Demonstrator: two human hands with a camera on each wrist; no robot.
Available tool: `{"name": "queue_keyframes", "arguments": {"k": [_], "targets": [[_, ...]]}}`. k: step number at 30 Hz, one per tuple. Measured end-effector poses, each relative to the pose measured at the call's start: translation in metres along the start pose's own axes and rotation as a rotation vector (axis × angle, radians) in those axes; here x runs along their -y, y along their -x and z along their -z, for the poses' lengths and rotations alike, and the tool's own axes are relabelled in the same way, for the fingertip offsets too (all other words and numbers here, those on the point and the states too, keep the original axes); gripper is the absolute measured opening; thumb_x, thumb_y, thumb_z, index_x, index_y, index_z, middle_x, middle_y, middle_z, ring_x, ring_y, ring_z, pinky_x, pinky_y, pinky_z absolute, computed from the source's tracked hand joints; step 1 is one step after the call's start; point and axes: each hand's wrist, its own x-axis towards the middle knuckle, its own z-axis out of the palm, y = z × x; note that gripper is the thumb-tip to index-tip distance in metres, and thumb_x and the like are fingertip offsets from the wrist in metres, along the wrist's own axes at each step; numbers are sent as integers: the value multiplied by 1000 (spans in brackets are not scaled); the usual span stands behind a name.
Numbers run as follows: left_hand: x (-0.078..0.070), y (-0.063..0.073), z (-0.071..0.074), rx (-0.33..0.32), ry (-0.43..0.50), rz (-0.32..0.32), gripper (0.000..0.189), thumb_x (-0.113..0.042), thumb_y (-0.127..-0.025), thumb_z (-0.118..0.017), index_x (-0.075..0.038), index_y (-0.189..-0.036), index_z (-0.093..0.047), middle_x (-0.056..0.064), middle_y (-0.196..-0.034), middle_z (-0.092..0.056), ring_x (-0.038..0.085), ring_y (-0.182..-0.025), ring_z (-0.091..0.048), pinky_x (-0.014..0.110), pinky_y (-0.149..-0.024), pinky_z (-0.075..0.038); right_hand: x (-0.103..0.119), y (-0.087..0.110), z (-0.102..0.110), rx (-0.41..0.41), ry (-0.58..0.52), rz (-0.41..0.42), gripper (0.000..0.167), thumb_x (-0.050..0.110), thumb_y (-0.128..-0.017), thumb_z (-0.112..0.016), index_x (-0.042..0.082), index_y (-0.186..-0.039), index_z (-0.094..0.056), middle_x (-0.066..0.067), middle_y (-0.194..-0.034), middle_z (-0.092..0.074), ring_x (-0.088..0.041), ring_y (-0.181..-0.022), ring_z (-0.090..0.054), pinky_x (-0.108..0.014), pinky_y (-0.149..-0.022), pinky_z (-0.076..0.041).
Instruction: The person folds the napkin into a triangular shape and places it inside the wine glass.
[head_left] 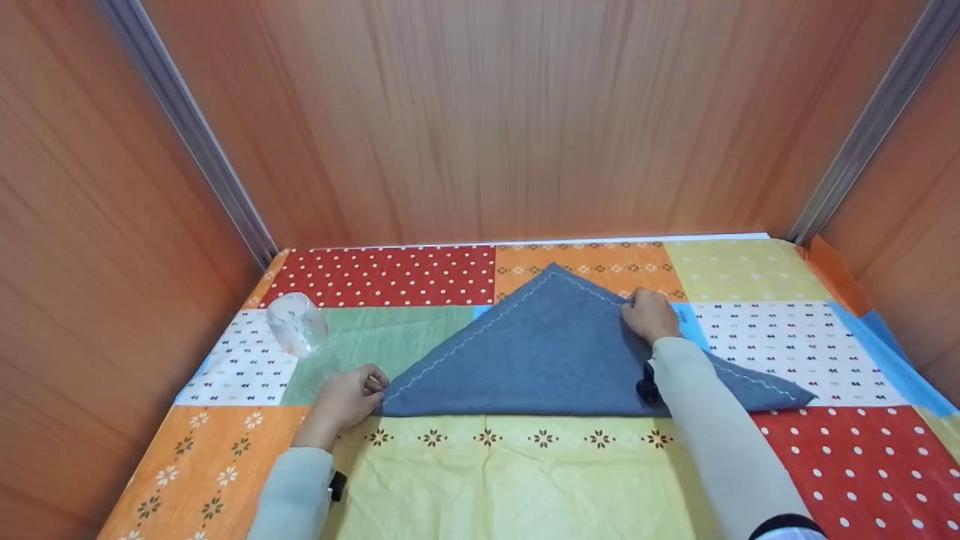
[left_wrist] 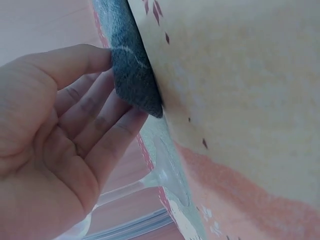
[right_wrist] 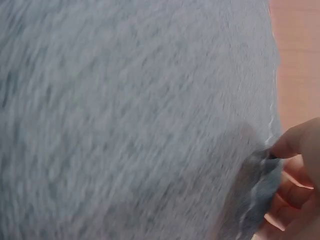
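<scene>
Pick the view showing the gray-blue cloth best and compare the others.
The head view: nearly the whole gray-blue cloth appears, partly behind the right sleeve. The left wrist view shows only a corner, pinched by the left hand; the right wrist view, a close expanse with a stitched edge pinched by the right hand.

No legible words, brands or nos. in any of the 3 cam views, folks! Over to the tablecloth [head_left: 570, 487], taking o'clocks from its centre: at approx. 9, the white patch [head_left: 236, 367] carries rows of tiny double-arrowhead signs, rewind-symbol style, seemingly pointing to 9. Across at approx. 3, the other white patch [head_left: 787, 352] shows the same signs, mostly dark. Up to abt. 2, a blue strip [head_left: 684, 315] bears dark print, too small to read. And at approx. 10, the clear cup [head_left: 298, 325] has a faint mark, unreadable.
</scene>
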Motion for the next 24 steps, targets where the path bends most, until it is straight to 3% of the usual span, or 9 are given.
{"name": "queue_keyframes", "arguments": {"k": [7,11,14,17,24], "targets": [[4,-6,2,-2,-16,2,16,-3,-90,-65,-10,-104,-67,2,-81,-66,19,-71,-59,40,-68,-52,-2,-1,-2,-27,29,-4,19,12,-99,-52,0,-92,-64,-11,-77,-59,-24,-67,-53,-37,-60,-41],[5,-9,0,-35,-40,-20,14,-2,-90,-65,-9,-102,-66,4,-79,-65,19,-68,-58,38,-63,-50,-1,0,-3,-63,40,6,21,12,-100,-52,-2,-100,-68,-18,-90,-66,-29,-75,-60,-44,-66,-47],[5,-11,-4,-54,-56,-16,12,-1,-89,-68,-8,-99,-66,4,-79,-67,19,-68,-59,38,-63,-51,-2,0,-4,-71,46,-4,23,12,-101,-52,-2,-107,-70,-20,-99,-68,-31,-82,-64,-49,-72,-49],[3,-11,-7,-55,-70,-14,12,1,-88,-70,-8,-96,-68,4,-80,-67,20,-71,-61,39,-66,-52,-4,0,-4,-48,72,-13,21,12,-100,-54,-2,-103,-69,-18,-95,-68,-30,-80,-62,-48,-71,-49],[-16,-8,-21,-71,-163,-117,13,0,-87,-73,-9,-96,-72,7,-95,-63,27,-92,-63,46,-80,-54,-5,-2,-2,24,115,-5,16,14,-99,-57,-1,-96,-63,-16,-86,-61,-28,-73,-56,-43,-64,-44]]}}
